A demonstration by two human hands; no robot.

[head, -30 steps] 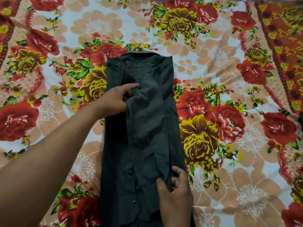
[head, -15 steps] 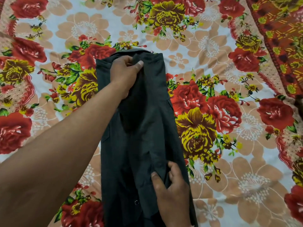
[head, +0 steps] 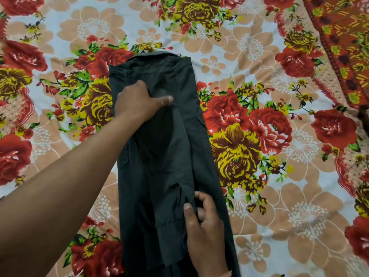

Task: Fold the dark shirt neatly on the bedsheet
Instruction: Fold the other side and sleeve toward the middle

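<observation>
Two hands lay on the dark shirt (head: 159, 156), folded long and narrow on the flowered bedsheet (head: 259, 226), left hand (head: 137, 102) pressed flat near the far collar, right hand (head: 203, 224) pinching a near fold

Dark shirt (head: 165, 156): one, folded into a long narrow strip, collar end away from the person.
Bedsheet (head: 259, 56): one, floral print, under the shirt.
Hands: two; left hand (head: 139, 102) one, right hand (head: 205, 222) one.
Forearms in view: one bare, on the left; of the right, only the wrist shows.
Shirt buttons visible: one, small, just beside the right hand; others cannot be told.
Yellow roses beside the shirt: two, one on each side.
Patterned border bands on the sheet: one clearly seen, at the far right edge.
Red roses: many, several cut by the picture's edge; no firm count.
</observation>
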